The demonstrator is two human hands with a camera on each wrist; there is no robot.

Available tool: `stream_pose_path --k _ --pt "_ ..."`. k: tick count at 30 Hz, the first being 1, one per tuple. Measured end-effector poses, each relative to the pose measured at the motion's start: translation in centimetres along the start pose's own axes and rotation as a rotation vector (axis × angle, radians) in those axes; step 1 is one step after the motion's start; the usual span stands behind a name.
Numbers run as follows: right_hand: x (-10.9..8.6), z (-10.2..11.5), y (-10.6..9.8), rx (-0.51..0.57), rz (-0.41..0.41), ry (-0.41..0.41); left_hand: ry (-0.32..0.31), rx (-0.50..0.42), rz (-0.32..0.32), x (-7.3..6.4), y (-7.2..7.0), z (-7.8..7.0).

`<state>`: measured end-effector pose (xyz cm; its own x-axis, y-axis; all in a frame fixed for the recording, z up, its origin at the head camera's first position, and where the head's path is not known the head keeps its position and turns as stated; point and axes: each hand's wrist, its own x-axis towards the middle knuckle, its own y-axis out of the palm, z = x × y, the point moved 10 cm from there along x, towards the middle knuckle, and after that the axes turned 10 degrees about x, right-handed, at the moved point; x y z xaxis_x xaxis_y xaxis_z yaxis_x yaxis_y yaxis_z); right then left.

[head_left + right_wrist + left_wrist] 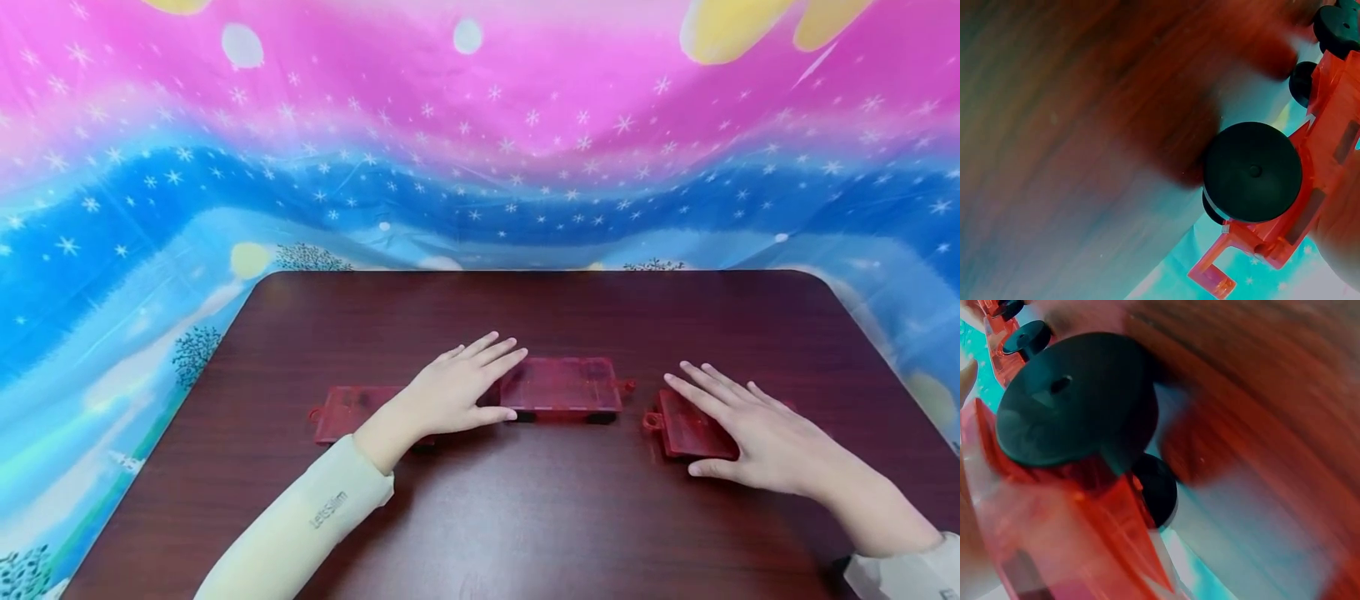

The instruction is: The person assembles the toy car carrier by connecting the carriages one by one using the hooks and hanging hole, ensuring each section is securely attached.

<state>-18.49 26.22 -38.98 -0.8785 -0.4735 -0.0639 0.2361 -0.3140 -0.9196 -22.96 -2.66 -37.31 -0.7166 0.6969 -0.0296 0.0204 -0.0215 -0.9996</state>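
Note:
Three see-through red toy wagons with black wheels stand on the table. My left hand (453, 393) lies across the gap between the left wagon (352, 410) and the middle wagon (564, 385). Its fingers are straight at the middle wagon's left end, the thumb by the front corner; contact is unclear. Over the right wagon (686, 429) my right hand (772, 442) spreads its straight fingers, hiding much of that wagon. A black wheel (1075, 403) looms close in the left wrist view. In the right wrist view, a wheel (1252, 172) sits near a red coupling hook (1213, 278).
Dark brown wood-grain covers the table (480, 308), which has rounded far corners. Behind and beside it hangs a pink and blue cloth (420, 167) with snowflakes. A ring coupling (628, 386) juts from the middle wagon toward the right wagon's ring (652, 421), with a gap between.

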Motion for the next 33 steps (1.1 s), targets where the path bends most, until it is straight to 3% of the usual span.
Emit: stream_pose_path --k 8,15,33 --pt "0.2 0.3 -0.3 -0.075 -0.036 -0.029 0.034 -0.014 0.001 0.8 0.3 -0.3" --pt "0.3 0.7 -0.4 -0.134 -0.064 -0.071 0.036 -0.052 0.04 1.2 0.9 -0.4" --pt "0.5 1.2 -1.3 -0.158 -0.075 -0.095 0.048 -0.118 0.083 1.3 1.2 -0.4"
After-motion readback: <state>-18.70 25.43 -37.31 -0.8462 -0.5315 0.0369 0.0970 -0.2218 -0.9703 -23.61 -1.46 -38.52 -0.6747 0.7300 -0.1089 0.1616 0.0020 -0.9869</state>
